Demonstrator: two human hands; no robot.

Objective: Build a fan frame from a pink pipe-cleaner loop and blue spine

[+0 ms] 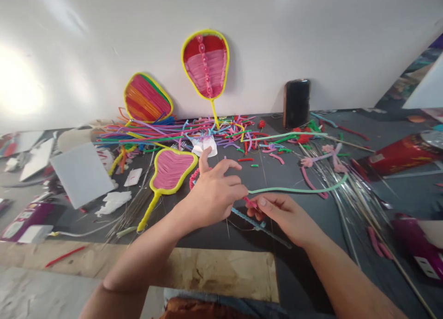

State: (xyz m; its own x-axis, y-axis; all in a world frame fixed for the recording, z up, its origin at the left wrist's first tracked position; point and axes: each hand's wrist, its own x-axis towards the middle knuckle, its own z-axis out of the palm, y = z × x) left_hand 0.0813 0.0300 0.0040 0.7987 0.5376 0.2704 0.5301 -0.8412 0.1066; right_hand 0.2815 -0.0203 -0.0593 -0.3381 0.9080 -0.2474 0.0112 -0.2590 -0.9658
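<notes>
A short, bright pink pipe cleaner (249, 202) is pinched between my two hands just above the dark table. My left hand (219, 192) has its thumb and fingertips closed at the near end, with index and middle fingers lifted. My right hand (285, 215) grips the other end between thumb and fingers. Beneath them runs a light-blue twisted stem (254, 222). A mint-green pipe cleaner (297, 190) stretches behind the right hand. Partly hidden behind my left wrist is a pink coiled piece (194, 177). Left of it lies a pink fan with yellow edging (174, 170).
Two finished fans, one pink and red (206, 63), one striped (148, 97), lean on the wall. A phone (296, 103) stands upright at the back. Loose pipe cleaners (148, 132) are piled behind. At right are a red can (404, 155) and a purple glue gun (417, 245).
</notes>
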